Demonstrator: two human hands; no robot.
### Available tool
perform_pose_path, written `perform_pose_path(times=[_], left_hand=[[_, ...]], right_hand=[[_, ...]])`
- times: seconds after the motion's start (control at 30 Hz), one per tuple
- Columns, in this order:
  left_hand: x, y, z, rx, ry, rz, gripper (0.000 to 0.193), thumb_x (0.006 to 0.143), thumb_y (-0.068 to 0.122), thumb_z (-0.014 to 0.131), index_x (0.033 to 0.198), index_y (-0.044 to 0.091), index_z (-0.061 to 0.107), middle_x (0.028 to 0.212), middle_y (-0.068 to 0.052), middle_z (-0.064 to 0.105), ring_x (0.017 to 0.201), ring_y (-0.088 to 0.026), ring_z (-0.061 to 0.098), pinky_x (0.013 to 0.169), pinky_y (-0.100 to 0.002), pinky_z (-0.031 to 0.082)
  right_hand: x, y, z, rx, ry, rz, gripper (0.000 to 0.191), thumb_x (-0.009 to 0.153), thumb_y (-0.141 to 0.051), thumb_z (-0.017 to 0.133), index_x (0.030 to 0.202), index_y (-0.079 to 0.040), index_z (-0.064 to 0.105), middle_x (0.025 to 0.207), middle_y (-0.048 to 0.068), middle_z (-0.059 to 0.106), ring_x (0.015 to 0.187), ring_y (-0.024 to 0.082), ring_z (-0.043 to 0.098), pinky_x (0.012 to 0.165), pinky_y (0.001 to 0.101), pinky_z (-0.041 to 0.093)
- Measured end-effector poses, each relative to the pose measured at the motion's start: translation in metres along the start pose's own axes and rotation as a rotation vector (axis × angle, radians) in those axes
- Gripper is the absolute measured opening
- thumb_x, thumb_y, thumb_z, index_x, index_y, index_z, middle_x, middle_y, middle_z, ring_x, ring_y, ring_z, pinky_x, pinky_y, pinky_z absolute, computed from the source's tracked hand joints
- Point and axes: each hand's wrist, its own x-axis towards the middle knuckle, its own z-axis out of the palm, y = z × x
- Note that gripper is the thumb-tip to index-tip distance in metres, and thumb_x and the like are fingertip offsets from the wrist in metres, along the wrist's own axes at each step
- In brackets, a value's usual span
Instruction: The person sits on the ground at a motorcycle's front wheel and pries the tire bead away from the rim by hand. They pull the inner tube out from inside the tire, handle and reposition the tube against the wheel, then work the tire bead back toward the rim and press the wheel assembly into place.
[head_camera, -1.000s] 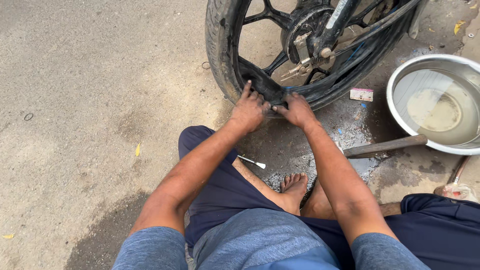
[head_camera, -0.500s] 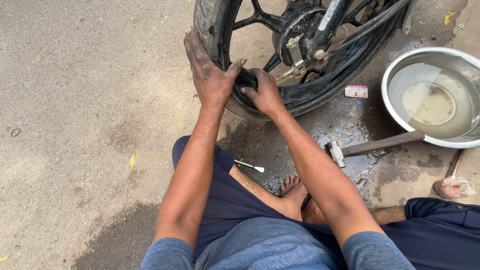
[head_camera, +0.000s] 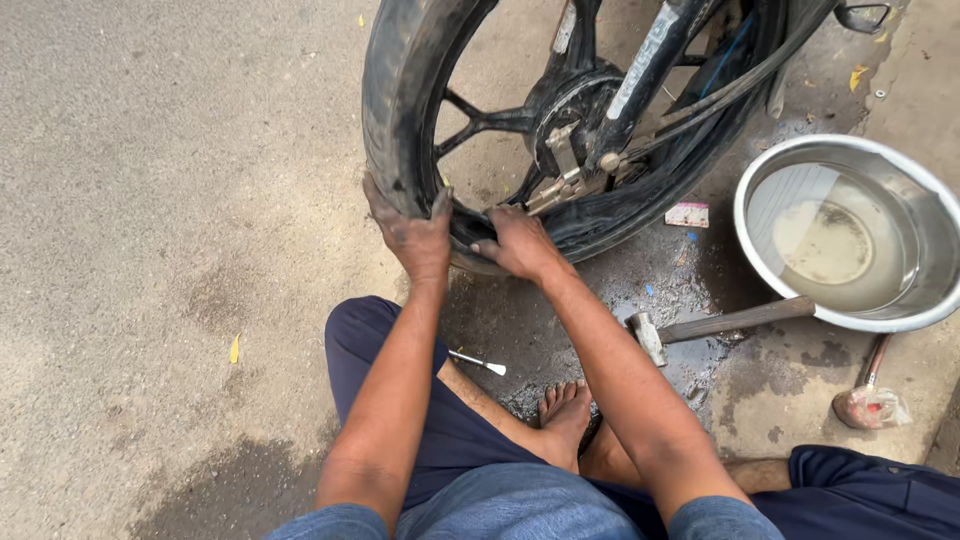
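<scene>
Seated on the wet ground, the person has a bare foot (head_camera: 566, 412) tucked in, a hammer (head_camera: 715, 325) just beside it. Ahead, the left hand (head_camera: 413, 235) wraps curled fingers over the upright motorcycle tyre (head_camera: 398, 105); the right hand (head_camera: 517, 243) presses bunched fingers at its rim. A steel water basin (head_camera: 925, 195) sits rightward.

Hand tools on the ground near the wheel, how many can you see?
3: a hammer lying beside the metal basin, a small white-tipped tool by the knee, and a red-handled tool below the basin. More may be hidden.
</scene>
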Motion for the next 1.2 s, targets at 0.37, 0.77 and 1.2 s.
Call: perform_pose_path(times=[0.37, 0.77, 1.2], left_hand=[[-0.028, 0.027, 0.028, 0.203, 0.248, -0.279, 0.121, 0.070, 0.026, 0.093, 0.152, -0.010, 0.012, 0.155, -0.032, 0.030, 0.146, -0.045, 0.032, 0.120, -0.048, 0.034], [-0.040, 0.034, 0.004, 0.204, -0.031, -0.484, 0.119, 0.072, 0.022, 0.084, 0.155, -0.007, 0.005, 0.150, -0.034, 0.036, 0.132, -0.048, 0.050, 0.114, -0.045, 0.043], [-0.045, 0.025, 0.009, 0.233, 0.061, -0.393, 0.116, 0.066, 0.022, 0.085, 0.152, -0.010, 0.013, 0.147, -0.036, 0.039, 0.134, -0.049, 0.047, 0.112, -0.047, 0.042]], right_hand=[[-0.018, 0.010, -0.009, -0.083, -0.037, 0.058, 0.036, 0.090, -0.030, 0.072, 0.109, 0.000, 0.064, 0.112, 0.026, 0.070, 0.112, 0.045, 0.063, 0.096, 0.0527, 0.048], [-0.034, 0.014, -0.007, 0.070, 0.045, -0.086, 0.039, 0.090, -0.023, 0.060, 0.120, 0.000, 0.066, 0.119, 0.026, 0.067, 0.115, 0.044, 0.060, 0.098, 0.0504, 0.046], [0.020, 0.024, 0.008, 0.171, -0.379, 0.252, 0.049, 0.094, -0.042, 0.051, 0.118, -0.002, 0.067, 0.126, 0.021, 0.067, 0.121, 0.035, 0.063, 0.103, 0.0464, 0.045]])
